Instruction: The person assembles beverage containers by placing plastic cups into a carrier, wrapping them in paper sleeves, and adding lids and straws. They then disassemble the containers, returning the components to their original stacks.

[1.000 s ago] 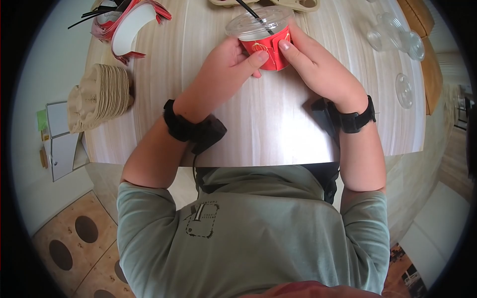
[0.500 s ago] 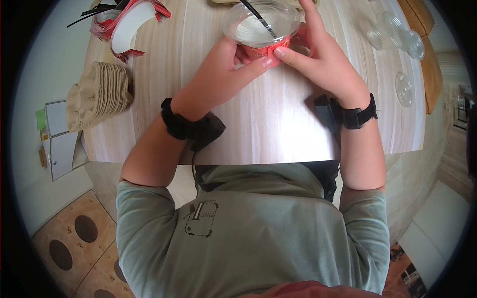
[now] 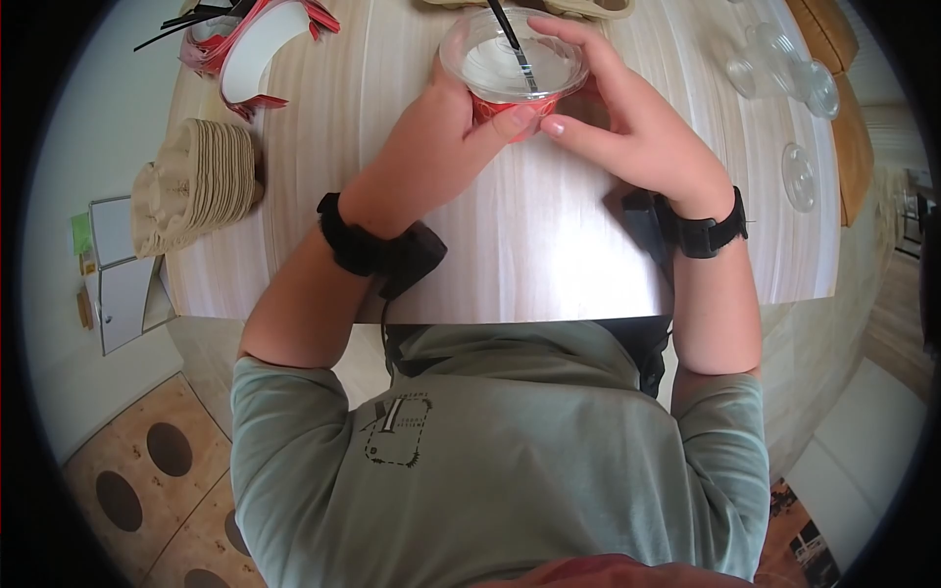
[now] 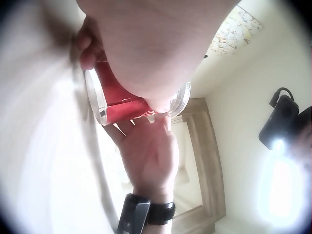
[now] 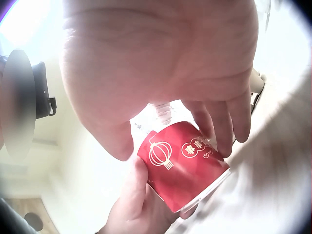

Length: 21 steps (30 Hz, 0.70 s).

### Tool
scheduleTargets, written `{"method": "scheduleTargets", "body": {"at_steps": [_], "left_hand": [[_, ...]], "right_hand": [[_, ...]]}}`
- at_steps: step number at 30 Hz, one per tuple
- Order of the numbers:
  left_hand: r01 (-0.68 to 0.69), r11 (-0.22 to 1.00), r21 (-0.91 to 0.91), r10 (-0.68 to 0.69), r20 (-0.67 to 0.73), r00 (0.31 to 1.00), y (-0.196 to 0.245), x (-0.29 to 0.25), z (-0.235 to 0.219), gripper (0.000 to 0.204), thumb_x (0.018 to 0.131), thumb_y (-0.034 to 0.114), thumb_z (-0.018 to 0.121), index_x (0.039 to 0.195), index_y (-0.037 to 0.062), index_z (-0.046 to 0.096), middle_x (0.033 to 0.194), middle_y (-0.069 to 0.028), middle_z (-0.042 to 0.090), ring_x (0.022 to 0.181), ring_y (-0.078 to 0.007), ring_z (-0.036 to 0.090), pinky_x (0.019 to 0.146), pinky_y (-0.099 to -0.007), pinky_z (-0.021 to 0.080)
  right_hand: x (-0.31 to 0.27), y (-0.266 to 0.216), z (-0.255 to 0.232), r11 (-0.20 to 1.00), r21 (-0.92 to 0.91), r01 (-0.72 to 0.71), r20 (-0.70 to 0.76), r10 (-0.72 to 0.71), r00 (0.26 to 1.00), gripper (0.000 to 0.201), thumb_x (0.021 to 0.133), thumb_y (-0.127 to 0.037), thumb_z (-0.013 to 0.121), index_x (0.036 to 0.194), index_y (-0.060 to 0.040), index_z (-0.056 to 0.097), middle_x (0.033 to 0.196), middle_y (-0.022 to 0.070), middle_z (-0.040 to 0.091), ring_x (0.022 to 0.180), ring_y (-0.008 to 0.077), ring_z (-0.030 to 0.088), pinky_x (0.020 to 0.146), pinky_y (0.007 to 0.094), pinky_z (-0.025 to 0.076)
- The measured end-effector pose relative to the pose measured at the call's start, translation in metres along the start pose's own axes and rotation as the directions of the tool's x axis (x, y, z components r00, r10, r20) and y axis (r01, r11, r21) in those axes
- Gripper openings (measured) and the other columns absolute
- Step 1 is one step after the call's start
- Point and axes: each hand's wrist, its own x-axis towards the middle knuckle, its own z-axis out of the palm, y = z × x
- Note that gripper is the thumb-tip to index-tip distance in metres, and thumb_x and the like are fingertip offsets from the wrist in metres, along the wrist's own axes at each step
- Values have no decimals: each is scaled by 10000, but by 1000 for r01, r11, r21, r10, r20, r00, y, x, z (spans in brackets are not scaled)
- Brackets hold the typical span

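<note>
In the head view, a clear round cup point(image 3: 500, 64) with a black straw point(image 3: 509, 29) in it wears a red paper sleeve point(image 5: 180, 163) printed with gold lanterns. My left hand point(image 3: 421, 147) grips the cup from its left side, thumb along the front of the sleeve. On the other side my right hand point(image 3: 642, 122) is spread around the cup, its index finger reaching along the far rim. The right thumb stands out near the sleeve's front. From the right wrist, the right fingers point(image 5: 222, 129) overlap the sleeve's edge.
A stack of moulded pulp cup carriers point(image 3: 211, 181) stands at the table's left. Behind it lie red sleeves point(image 3: 270, 54) with black straws. Another pulp carrier point(image 3: 588, 8) is at the far edge. Clear plastic cups point(image 3: 774, 64) and a clear lid point(image 3: 799, 176) lie to the right.
The cup has tipped so its top faces the camera more, then moved slightly back. My right fingers have loosened from the sleeve and spread; the left hand keeps its grip.
</note>
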Motion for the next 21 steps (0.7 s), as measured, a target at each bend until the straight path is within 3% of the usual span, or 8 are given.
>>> {"method": "scheduleTargets", "body": {"at_steps": [4,7,10,13,16,19,21], "left_hand": [[-21,988,-152,-3,-155,988,-4,-1,10,653,1048,116,567,1583,-8,213,1363,-119,561,1261,-170,542,1083,-349,453],[-11,1000,-9,10,-99,995,-12,2,-2,534,1006,162,635,1450,-43,422,1267,-181,639,1162,-232,635,1017,-357,489],[103,994,21,-102,-23,994,0,2,-5,481,1010,124,607,1432,-42,447,1248,-192,646,1150,-228,640,1002,-359,498],[12,999,-33,-13,-20,1000,-13,6,-3,537,994,84,615,1474,-34,407,1289,-171,628,1137,-207,637,974,-355,514],[-114,993,-9,113,-61,992,-6,5,2,623,968,55,644,1517,-24,358,1327,-136,603,1115,-184,633,941,-344,527],[84,989,-125,-94,-80,992,-10,0,7,717,945,31,670,1560,-2,304,1346,-108,581,1087,-150,623,923,-321,529],[80,992,-99,-85,-55,995,-9,1,3,719,941,20,671,1565,9,313,1311,-102,596,1069,-138,621,914,-307,527]], "right_hand": [[0,1,-1,998,52,-21,-61,25,998,626,995,-255,688,1514,-48,406,1053,117,692,958,155,663,836,298,510],[1,0,-3,990,32,-134,-87,137,987,620,1004,-260,683,1510,-40,401,1040,119,693,958,154,664,843,298,510],[2,-4,-5,987,56,-150,-53,153,987,674,985,-260,704,1528,-35,374,1174,133,664,1005,155,651,854,300,508],[2,-9,-8,989,-47,-144,-100,138,985,754,949,-233,739,1560,-46,338,1321,133,602,1071,166,623,881,310,510],[10,9,-10,994,103,28,-53,-23,998,857,920,-70,754,1586,-82,215,1413,172,521,1260,203,544,1049,352,467],[2,-1,-4,991,95,-99,-83,107,991,849,904,-192,777,1594,-72,296,1428,132,528,1163,182,582,940,329,510],[3,-1,-3,982,162,-95,-72,108,992,892,888,-172,790,1606,-80,269,1432,138,527,1204,198,567,985,346,501]]}}
